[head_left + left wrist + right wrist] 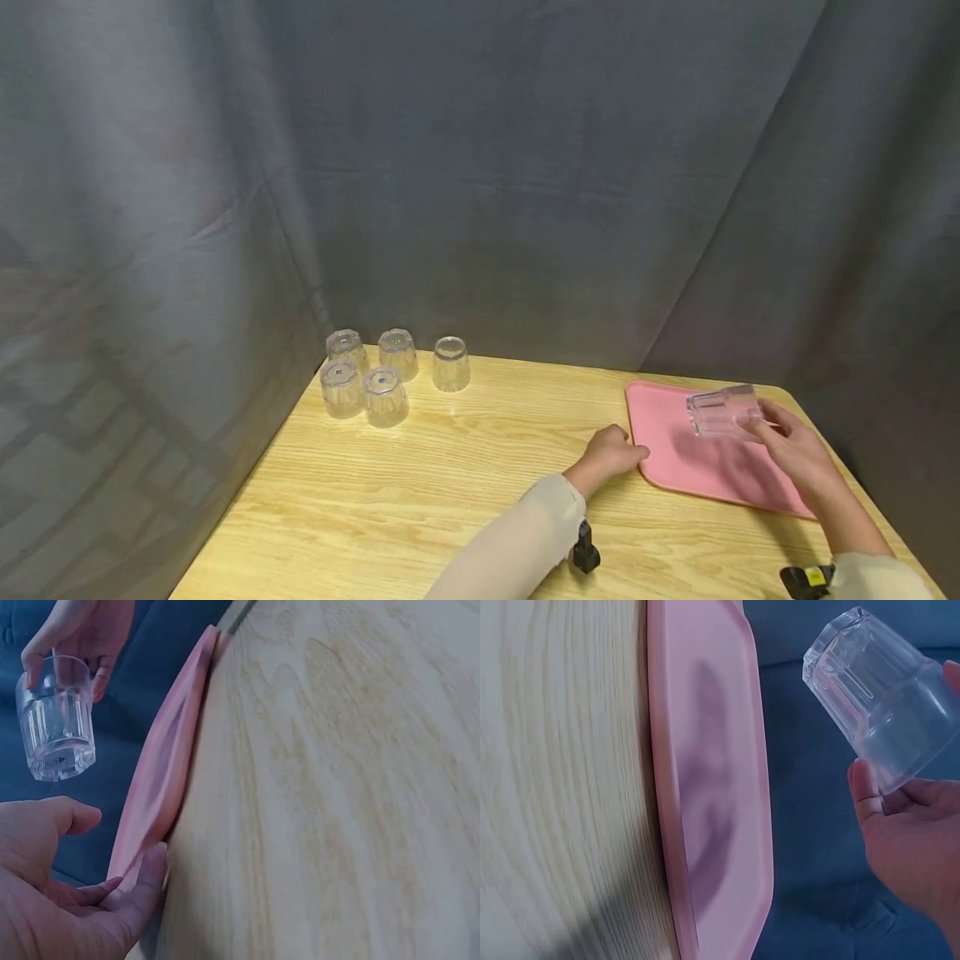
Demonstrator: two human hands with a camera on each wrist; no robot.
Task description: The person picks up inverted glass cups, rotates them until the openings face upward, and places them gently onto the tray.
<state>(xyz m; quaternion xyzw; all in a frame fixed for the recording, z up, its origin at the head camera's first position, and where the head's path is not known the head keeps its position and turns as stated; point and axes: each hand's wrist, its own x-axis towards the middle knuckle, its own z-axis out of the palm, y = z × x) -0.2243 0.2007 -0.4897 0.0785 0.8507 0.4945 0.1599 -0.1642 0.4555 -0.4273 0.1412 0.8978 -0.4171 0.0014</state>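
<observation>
My right hand (795,446) grips a clear glass tumbler (723,412) near its rim, fingers on one side and thumb on the other. The tumbler is tipped on its side above the pink tray (675,471), its thick faceted base pointing left. A gap shows between tumbler and tray in the right wrist view. At the tray's left edge is my left hand (609,454). Its fingertips (154,862) touch the tray rim, while the thumb stands apart from them in the left wrist view.
Several clear tumblers stand upside down at the table's far left, among them one with a blue mark (386,400). Another tumbler (451,367) stands a little to their right. Grey curtains (525,208) enclose the wooden table (337,508) at the back and sides.
</observation>
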